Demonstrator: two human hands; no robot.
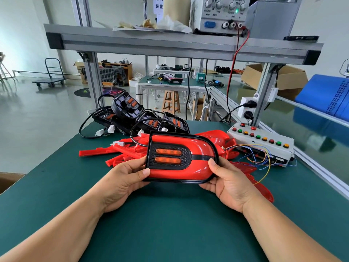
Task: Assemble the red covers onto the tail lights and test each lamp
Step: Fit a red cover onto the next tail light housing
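The tail light (170,157), its red cover (200,148) on, hangs above the desk (170,227) near and left of the button box (262,142), with the left hand (124,182) and right hand (228,184) each having a grip clasped on one end; best to squeeze evenly round the rim so the cover seats fully before testing.

Both hands (130,178) (226,188) hold a red-covered tail light (181,157).

— Writing up on the shelf (170,43)?
— Power supply (217,17): "CURRENT" with "电流" and "VOLTAGE" with "电压" over the knobs (219,4), "COARSE" and "FINE" below, "OUTPUT" between, "ON" and "OFF" above the blue switch (209,24), "−" and "+" by the sockets (232,25).
— Anything else legible?
— White paper sign (158,5) behind, cut off at the top: "尾灯" above "装饰".
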